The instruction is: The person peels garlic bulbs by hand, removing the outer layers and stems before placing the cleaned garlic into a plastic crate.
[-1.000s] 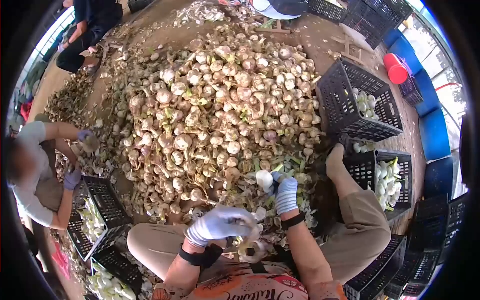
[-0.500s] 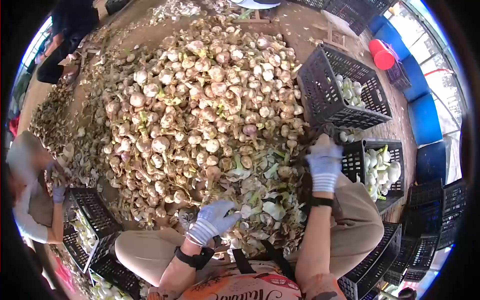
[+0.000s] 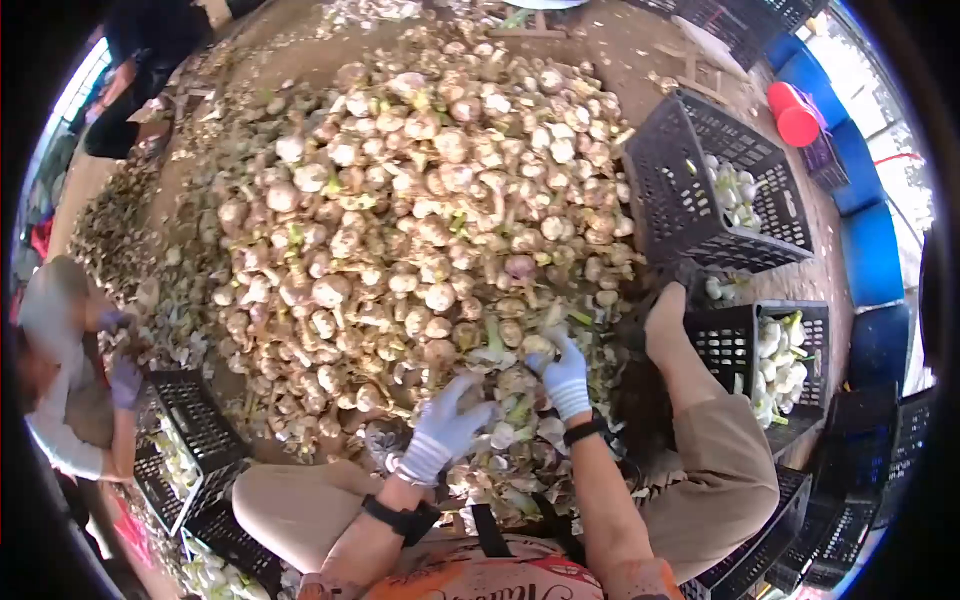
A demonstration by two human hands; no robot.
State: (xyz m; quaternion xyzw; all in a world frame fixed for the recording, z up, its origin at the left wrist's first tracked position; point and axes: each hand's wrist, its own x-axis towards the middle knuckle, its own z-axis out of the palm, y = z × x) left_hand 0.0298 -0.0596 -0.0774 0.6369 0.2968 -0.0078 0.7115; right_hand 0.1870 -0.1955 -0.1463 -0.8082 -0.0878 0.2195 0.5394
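Note:
A large heap of unpeeled garlic bulbs (image 3: 400,230) covers the ground in front of me. My right hand (image 3: 562,375), in a pale blue glove, is at the heap's near edge with its fingers closed on a garlic bulb (image 3: 538,347). My left hand (image 3: 447,422), gloved the same way, is over the loose skins with thumb and fingers apart, and nothing shows in it. Between and below my hands lie torn garlic skins (image 3: 515,410) and green leaf bits. At my right, a black crate (image 3: 722,340) contains cleaned white garlic (image 3: 780,360).
Another black crate (image 3: 690,190) with some white garlic stands farther right. A red bucket (image 3: 795,118) is beyond it. At left, a co-worker (image 3: 75,370) sits near a black crate (image 3: 195,415) of garlic. Another person's dark-clothed legs (image 3: 150,50) show at upper left.
My right hand has moved left from beside the right-hand crate to the near edge of the heap and now has a garlic bulb. My left hand has shifted slightly right.

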